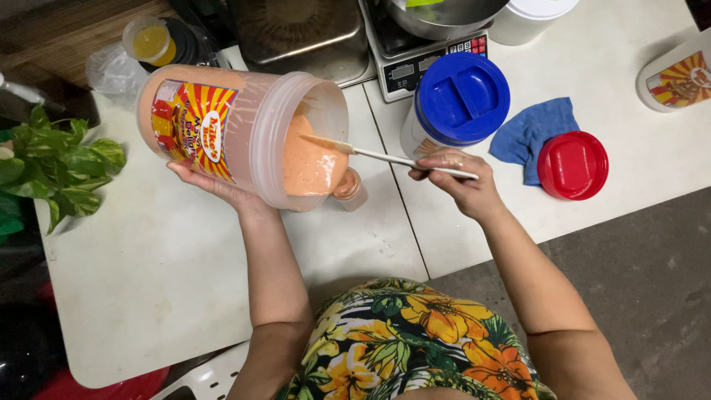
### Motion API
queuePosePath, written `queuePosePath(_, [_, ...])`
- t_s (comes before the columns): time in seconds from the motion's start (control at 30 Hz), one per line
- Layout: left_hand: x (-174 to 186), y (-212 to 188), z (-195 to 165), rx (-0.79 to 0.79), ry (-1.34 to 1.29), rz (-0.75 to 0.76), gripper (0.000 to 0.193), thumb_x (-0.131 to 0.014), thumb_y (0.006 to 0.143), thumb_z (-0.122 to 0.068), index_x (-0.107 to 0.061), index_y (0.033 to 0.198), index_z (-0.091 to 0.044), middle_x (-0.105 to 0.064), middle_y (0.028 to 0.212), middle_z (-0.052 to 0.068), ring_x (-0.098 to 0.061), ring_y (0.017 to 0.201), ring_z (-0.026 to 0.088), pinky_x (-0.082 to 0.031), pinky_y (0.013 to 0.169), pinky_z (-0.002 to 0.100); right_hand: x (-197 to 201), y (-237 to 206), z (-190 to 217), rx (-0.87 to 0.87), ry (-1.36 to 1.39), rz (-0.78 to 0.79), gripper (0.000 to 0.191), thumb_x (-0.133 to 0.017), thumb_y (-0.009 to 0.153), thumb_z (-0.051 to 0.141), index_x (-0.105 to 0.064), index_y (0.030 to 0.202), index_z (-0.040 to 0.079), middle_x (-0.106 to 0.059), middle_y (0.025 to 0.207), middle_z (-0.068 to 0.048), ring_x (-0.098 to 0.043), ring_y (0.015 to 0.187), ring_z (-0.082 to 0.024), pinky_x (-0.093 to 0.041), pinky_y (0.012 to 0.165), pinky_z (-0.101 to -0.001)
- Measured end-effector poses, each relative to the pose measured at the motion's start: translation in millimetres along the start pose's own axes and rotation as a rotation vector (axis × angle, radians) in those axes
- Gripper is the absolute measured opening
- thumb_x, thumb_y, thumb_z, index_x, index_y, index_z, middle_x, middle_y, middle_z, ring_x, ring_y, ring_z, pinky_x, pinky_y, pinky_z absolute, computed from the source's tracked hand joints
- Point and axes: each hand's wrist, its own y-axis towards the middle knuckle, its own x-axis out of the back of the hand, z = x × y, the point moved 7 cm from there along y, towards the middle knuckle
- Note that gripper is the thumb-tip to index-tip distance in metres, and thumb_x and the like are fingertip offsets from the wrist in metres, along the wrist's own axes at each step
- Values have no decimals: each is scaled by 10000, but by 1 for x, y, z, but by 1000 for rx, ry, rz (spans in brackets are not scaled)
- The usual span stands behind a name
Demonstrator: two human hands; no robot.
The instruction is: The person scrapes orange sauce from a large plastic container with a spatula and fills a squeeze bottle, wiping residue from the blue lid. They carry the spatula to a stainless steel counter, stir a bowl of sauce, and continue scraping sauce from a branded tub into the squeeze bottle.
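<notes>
Tilted sauce jar [222, 133] over small bottle [349, 190]

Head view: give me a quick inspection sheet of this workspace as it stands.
Surface: white table, bare in front.
Job's things: big clear jar of orange sauce tilted on its side over a small bottle; spatula reaching into the jar's mouth.
Clutter: blue-lidded jar, red lid, blue cloth, scale.
Grip: left hand under the jar; right hand on the spatula.
Cables: nothing seen.
Surroundings: leafy plant at left, grey floor.
</notes>
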Motion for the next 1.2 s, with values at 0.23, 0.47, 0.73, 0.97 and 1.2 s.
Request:
queuePosePath(0.23, [6, -1, 2, 28, -34, -1, 867, -431, 965, -721, -296, 1608, -154, -407, 1617, 94, -448, 1488, 303, -416, 1278, 514, 3, -9, 18, 38, -46, 33, 200, -678, 989, 23, -714, 1177, -34, -742, 1096, -170, -756, 1018, -263, -639, 916, -381])
queuePosePath(0.47, [4, 1, 4, 46, -59, -16, 867, -442, 957, -718, -306, 1598, -148, -419, 1600, 99, -462, 1469, 309, -427, 1262, 519, 7, 16, 36, 164, -6, 22, 196, -671, 1008, -3, -693, 1198, -42, -715, 1162, -182, -749, 1070, -291, -640, 969, -398])
queuePosePath(0.73, [0, 1, 3, 42, -59, -31, 858, -440, 964, -708, -315, 1594, -139, -417, 1602, 106, -463, 1466, 315, -424, 1261, 522, 8, 26, 13, 84, 38, -31, 178, -667, 1014, -12, -700, 1187, -40, -701, 1168, -182, -749, 1077, -293, -633, 972, -403])
queuePosePath(0.97, [2, 3, 5, 36, -37, -41, 879, -445, 956, -718, -294, 1599, -138, -401, 1609, 113, -451, 1475, 324, -417, 1264, 527, 1, -3, -2, 20, 59, -48, 184, -666, 1002, -4, -704, 1181, -25, -713, 1150, -180, -762, 1045, -294, -634, 930, -395])
queuePosePath(1.2, [7, 1, 6, 52, -36, -70, 885, -440, 944, -728, -290, 1601, -154, -395, 1607, 107, -445, 1474, 319, -416, 1262, 518, -3, -22, -2, 6, 107, -42, 198, -661, 1004, 15, -704, 1194, -20, -712, 1126, -196, -753, 1041, -305, -633, 921, -404])
